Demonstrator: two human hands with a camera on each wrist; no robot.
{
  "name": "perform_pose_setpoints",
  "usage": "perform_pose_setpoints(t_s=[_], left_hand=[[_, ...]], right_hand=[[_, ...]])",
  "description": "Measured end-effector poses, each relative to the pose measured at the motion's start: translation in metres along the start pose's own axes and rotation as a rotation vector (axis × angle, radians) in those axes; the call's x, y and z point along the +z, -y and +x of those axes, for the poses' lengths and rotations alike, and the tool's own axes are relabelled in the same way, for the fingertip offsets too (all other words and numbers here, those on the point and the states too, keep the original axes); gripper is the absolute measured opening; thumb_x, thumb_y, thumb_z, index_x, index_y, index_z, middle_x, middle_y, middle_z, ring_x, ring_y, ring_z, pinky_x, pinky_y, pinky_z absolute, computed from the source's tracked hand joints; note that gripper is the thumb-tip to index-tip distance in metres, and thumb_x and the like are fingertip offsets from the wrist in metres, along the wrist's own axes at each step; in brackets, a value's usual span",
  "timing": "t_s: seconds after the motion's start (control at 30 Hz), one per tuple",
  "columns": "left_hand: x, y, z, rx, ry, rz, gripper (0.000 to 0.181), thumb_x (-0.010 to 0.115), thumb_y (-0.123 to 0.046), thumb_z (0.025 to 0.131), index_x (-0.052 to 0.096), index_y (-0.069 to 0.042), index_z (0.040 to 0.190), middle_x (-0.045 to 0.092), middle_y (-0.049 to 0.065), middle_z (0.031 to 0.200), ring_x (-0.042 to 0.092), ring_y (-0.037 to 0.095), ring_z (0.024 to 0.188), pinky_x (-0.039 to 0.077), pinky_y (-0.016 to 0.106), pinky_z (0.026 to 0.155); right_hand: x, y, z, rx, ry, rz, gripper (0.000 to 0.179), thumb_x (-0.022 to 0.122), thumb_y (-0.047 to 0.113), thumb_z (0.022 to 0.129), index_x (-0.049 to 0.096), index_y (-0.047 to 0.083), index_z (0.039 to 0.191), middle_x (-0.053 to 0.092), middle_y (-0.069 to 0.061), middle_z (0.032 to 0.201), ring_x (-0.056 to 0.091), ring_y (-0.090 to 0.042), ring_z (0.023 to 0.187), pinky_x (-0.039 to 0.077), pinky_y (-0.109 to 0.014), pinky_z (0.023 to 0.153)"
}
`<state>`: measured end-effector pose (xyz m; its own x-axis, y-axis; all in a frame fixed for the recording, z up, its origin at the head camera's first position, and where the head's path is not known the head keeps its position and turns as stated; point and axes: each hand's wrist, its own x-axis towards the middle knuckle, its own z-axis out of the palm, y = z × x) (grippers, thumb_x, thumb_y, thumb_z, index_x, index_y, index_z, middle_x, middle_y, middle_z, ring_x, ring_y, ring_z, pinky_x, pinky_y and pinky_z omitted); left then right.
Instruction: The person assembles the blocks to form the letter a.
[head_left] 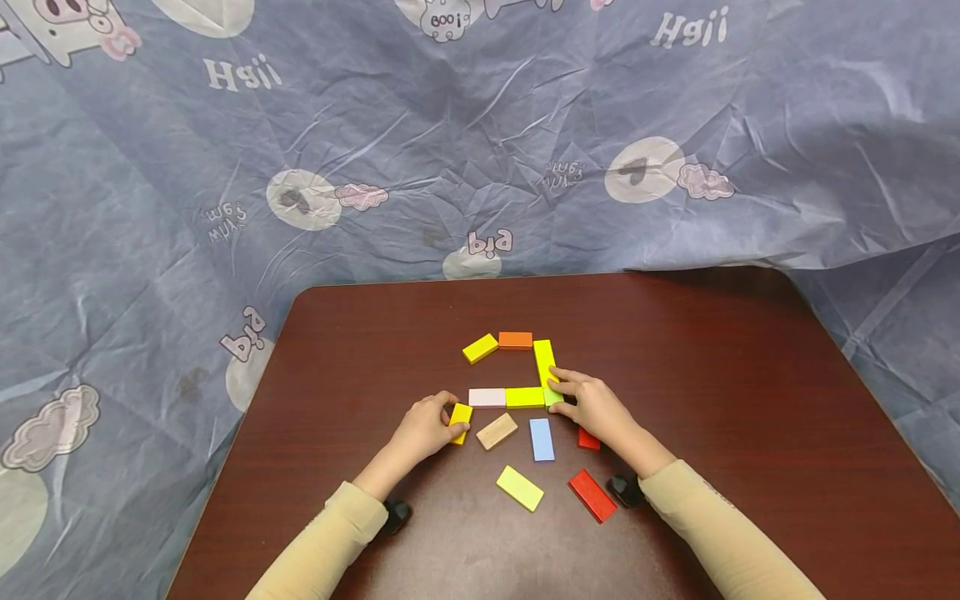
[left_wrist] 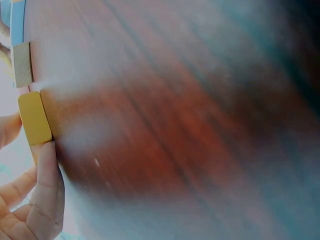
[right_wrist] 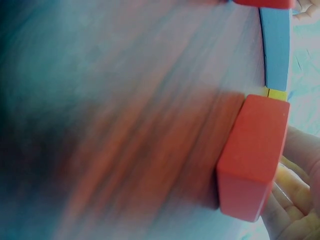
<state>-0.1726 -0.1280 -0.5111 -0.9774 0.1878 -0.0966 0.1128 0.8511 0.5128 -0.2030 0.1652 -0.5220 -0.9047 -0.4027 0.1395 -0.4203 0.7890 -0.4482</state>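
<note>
My left hand pinches a golden-yellow block between thumb and fingers; the left wrist view shows the same block with a fingertip at its end. Further right, my right hand reaches over the corner of a block outline. Its extended fingers touch a long yellow piece, and its thumb lies beside a light-green piece. From that corner a yellow block and a pale pink block run leftward. An orange block and a tilted yellow block lie along the far side.
Nearer me lie a wooden block, a blue block, a pale-yellow block and a red block. Another red block is partly hidden by my right hand. A patterned cloth hangs behind the brown table.
</note>
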Motion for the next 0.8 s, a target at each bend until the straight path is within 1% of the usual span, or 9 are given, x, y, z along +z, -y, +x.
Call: perform_pose_setpoints(t_s=[0.27,0.33,0.4,0.47,0.53,0.6,0.63,0.7,0.8], left_hand=[[0.002,0.000,-0.002,-0.013,0.007,-0.002,0.047,0.079,-0.026,0.083,0.063,-0.004,0.120,0.054,0.000,0.074,0.048,0.012,0.065,0.038,0.024,0.058],[0.002,-0.002,-0.004,-0.010,-0.005,0.005,0.048,0.079,-0.028,0.083,0.062,-0.003,0.121,0.055,0.003,0.079,0.049,0.014,0.068,0.041,0.025,0.060],[0.001,-0.004,-0.005,0.000,-0.037,0.019,0.048,0.078,-0.030,0.083,0.062,-0.004,0.120,0.057,0.006,0.086,0.052,0.018,0.075,0.044,0.029,0.064],[0.001,-0.007,-0.006,0.025,-0.085,0.039,0.044,0.078,-0.032,0.084,0.063,-0.006,0.117,0.058,0.008,0.095,0.055,0.022,0.085,0.047,0.033,0.069],[0.000,-0.012,-0.006,0.063,-0.133,0.054,0.038,0.078,-0.032,0.085,0.066,-0.008,0.112,0.059,0.008,0.099,0.054,0.023,0.092,0.049,0.035,0.073],[0.000,-0.018,-0.005,0.108,-0.153,0.064,0.032,0.078,-0.031,0.085,0.068,-0.010,0.107,0.061,0.006,0.099,0.054,0.022,0.094,0.050,0.034,0.073],[0.000,-0.021,-0.004,0.136,-0.154,0.073,0.030,0.078,-0.031,0.085,0.069,-0.011,0.105,0.062,0.004,0.098,0.054,0.021,0.093,0.050,0.033,0.072],[0.003,-0.026,-0.003,0.184,-0.137,0.088,0.027,0.078,-0.031,0.084,0.070,-0.012,0.103,0.063,0.003,0.095,0.052,0.018,0.089,0.049,0.031,0.071],[0.009,-0.032,-0.003,0.240,-0.101,0.127,0.029,0.079,-0.033,0.084,0.071,-0.014,0.104,0.064,0.001,0.094,0.052,0.015,0.087,0.048,0.029,0.070]], right_hand=[[0.001,0.001,-0.001,0.003,0.005,0.001,0.054,0.083,0.021,0.078,0.066,0.003,0.126,0.059,-0.015,0.139,0.059,-0.035,0.123,0.051,-0.047,0.096],[0.001,0.000,-0.001,0.001,0.007,-0.002,0.054,0.083,0.022,0.078,0.066,0.003,0.126,0.059,-0.014,0.139,0.059,-0.034,0.123,0.051,-0.046,0.096],[0.002,0.000,-0.001,-0.001,0.004,0.001,0.054,0.083,0.022,0.078,0.066,0.003,0.126,0.059,-0.014,0.139,0.060,-0.034,0.123,0.051,-0.046,0.096],[0.001,0.000,-0.001,-0.013,-0.006,-0.003,0.054,0.083,0.021,0.078,0.066,0.002,0.125,0.060,-0.015,0.138,0.060,-0.035,0.123,0.051,-0.046,0.096],[0.001,0.000,0.000,-0.021,-0.013,-0.007,0.053,0.083,0.020,0.078,0.067,0.001,0.125,0.060,-0.016,0.138,0.060,-0.035,0.122,0.051,-0.046,0.095],[0.001,-0.001,0.000,-0.023,-0.017,-0.010,0.053,0.083,0.020,0.077,0.067,0.001,0.124,0.060,-0.016,0.138,0.060,-0.036,0.122,0.051,-0.047,0.095],[0.000,-0.001,0.000,-0.019,-0.017,-0.007,0.053,0.083,0.020,0.077,0.067,0.001,0.124,0.059,-0.016,0.138,0.060,-0.035,0.122,0.051,-0.046,0.095],[-0.001,-0.001,0.000,-0.015,-0.014,-0.002,0.053,0.083,0.020,0.077,0.067,0.001,0.125,0.059,-0.016,0.138,0.060,-0.035,0.123,0.051,-0.046,0.096],[-0.001,0.000,-0.001,-0.017,-0.014,0.004,0.053,0.083,0.019,0.078,0.067,0.001,0.125,0.059,-0.015,0.138,0.060,-0.035,0.123,0.051,-0.046,0.096]])
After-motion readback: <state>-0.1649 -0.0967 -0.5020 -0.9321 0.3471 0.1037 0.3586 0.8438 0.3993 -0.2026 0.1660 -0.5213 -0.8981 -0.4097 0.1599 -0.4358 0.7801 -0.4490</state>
